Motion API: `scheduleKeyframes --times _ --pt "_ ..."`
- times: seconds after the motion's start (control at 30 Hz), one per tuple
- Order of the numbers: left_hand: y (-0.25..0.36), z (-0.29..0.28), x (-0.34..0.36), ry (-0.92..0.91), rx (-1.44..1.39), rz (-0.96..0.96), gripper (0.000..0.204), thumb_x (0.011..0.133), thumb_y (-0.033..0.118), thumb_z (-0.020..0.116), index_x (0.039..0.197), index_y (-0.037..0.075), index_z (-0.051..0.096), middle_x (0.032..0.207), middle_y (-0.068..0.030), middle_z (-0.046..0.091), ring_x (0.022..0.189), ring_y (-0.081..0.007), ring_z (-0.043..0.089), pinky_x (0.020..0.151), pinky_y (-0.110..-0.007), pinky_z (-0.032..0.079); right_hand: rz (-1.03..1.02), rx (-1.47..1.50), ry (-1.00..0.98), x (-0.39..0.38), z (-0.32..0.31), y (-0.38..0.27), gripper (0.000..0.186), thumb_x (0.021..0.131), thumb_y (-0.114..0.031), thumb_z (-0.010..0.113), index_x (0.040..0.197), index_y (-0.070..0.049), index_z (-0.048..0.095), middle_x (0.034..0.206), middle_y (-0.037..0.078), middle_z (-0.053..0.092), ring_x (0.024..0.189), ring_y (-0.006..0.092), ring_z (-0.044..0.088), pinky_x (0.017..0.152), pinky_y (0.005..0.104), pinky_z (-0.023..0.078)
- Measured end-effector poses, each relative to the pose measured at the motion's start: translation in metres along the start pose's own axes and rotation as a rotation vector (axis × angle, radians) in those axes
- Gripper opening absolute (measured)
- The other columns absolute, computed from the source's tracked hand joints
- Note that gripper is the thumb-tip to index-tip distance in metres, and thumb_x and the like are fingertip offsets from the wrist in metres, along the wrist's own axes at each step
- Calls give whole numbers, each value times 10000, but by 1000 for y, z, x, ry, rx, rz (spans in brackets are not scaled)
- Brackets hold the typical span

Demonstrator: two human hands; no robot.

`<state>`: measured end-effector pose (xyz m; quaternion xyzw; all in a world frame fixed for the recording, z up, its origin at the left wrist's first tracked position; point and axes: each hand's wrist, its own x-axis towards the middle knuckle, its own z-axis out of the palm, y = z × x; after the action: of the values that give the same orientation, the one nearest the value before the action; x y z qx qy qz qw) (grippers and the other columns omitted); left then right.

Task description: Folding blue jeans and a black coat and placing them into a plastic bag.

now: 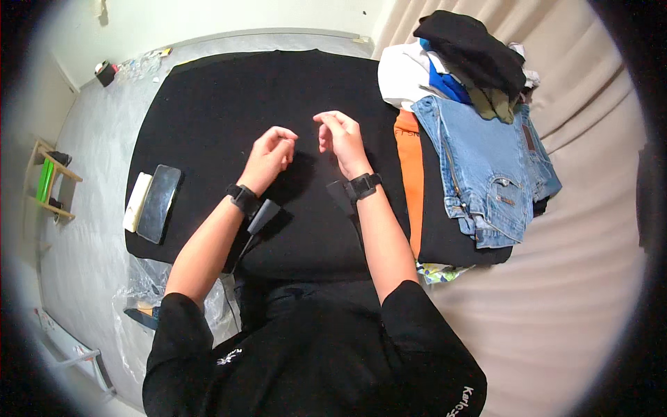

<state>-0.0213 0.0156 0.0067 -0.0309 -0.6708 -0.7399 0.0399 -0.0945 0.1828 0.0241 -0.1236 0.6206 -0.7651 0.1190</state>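
Left hand [269, 154] loosely curled and right hand [339, 137] slack, both grasping nothing, hover mid-way over the flat black cloth [208, 118]; dark phone [158, 203] near its left edge, folded blue jeans [486, 167] crowding the right.

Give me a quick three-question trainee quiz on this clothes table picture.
1. True or false: the left hand holds the phone.
2. Which garment lies on top, right of the right hand? A) blue jeans B) a red towel C) a green jacket
3. What colour is the cloth under both hands?

Key: 1 false, both hands are empty above the cloth. 2 A. 3 black.
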Motion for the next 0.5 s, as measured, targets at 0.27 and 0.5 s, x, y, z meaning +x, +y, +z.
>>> scheduleKeyframes --times 0.27,0.5 --pt "-11 1 -4 -133 196 -6 114 944 176 537 1004 84 568 750 39 537 658 -40 490 545 -194 387 36 20 0 -3 3 33 221 978 -211 502 1016 -15 597 633 -13 490 507 55 459 442 213 399" --pt "-13 -4 -2 -165 196 32 119 940 155 533 1005 60 563 771 32 541 680 -54 503 569 -206 406 -32 -174 -83 -2 5 33 206 978 -215 508 1027 -40 605 626 -26 501 503 38 450 440 199 375"
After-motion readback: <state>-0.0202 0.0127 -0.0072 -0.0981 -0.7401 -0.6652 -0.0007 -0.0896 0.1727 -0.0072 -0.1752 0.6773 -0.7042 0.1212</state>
